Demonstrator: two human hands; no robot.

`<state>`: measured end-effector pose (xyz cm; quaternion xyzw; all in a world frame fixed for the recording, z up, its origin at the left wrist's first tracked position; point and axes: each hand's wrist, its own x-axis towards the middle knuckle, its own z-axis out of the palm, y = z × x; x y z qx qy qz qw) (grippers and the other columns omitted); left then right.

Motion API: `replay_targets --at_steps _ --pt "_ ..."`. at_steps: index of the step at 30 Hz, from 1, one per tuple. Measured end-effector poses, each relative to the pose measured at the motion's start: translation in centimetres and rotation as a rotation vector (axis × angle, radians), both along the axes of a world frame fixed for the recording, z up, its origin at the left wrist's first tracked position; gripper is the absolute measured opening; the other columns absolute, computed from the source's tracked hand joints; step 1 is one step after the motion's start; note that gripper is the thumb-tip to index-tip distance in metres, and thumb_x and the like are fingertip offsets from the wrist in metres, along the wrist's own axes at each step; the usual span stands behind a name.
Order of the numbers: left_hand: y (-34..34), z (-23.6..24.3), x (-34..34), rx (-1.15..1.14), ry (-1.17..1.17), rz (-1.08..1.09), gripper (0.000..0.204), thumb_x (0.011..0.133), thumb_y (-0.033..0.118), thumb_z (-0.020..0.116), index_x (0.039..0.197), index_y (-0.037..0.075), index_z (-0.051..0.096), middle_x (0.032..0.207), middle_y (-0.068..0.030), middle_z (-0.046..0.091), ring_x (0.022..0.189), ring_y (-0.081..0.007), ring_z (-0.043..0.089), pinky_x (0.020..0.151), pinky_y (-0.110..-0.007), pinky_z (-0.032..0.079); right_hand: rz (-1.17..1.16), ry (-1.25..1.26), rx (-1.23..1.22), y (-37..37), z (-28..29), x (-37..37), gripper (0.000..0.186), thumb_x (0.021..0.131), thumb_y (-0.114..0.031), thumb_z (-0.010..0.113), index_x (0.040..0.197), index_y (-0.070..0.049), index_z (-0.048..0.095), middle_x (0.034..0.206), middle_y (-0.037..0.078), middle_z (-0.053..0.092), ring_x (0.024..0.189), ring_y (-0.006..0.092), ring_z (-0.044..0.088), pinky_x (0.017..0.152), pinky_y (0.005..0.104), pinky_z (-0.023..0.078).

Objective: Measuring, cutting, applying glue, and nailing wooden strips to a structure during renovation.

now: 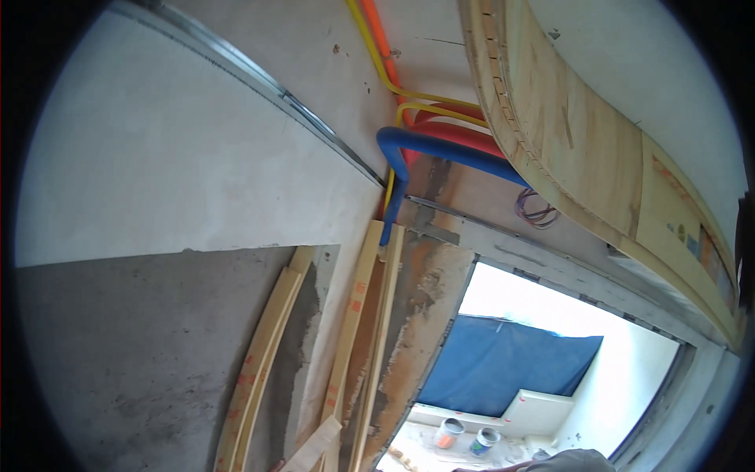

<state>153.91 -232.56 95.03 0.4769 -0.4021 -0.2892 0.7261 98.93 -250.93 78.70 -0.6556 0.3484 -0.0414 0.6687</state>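
Head view: wooden batten (350, 322) points up, long axis slanting right.

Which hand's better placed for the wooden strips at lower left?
Left hand, probably: the wooden strips are left of centre in view. Neither hand is clearly visible, so actual reach can't be judged.

Daylight glared through the window opening (503, 295), washing out to white above the blue sheet (511, 366). The gray wall (141, 346) sat dimmer. Fisheye distortion bent edges, corners darkened to black, and fine detail looked soft.
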Motion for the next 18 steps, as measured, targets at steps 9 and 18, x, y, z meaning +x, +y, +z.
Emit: replay_targets --at_steps 9,18 --pt "-4.7 -2.3 -17.2 0.077 0.255 -0.323 0.043 0.103 0.028 0.052 0.137 0.002 0.049 0.138 -0.0161 0.05 0.125 -0.0273 0.046 0.107 -0.037 0.037 -0.549 -0.076 0.063 9.3 28.6 20.8 0.052 0.099 -0.034 0.057 0.141 -0.007 0.043 0.123 0.013 0.063 0.094 0.0225 0.069 0.077 0.0397 0.06" --pt "-4.1 16.0 -17.3 -0.167 0.194 -0.228 0.042 0.098 0.026 0.058 0.132 0.003 0.049 0.126 -0.0126 0.056 0.114 -0.0235 0.052 0.098 -0.036 0.043 -0.778 -0.841 0.475 -2.3 27.7 15.1 0.022 0.099 -0.025 0.059 0.097 -0.003 0.059 0.086 0.01 0.064 0.083 0.0252 0.065 0.078 0.0372 0.056"
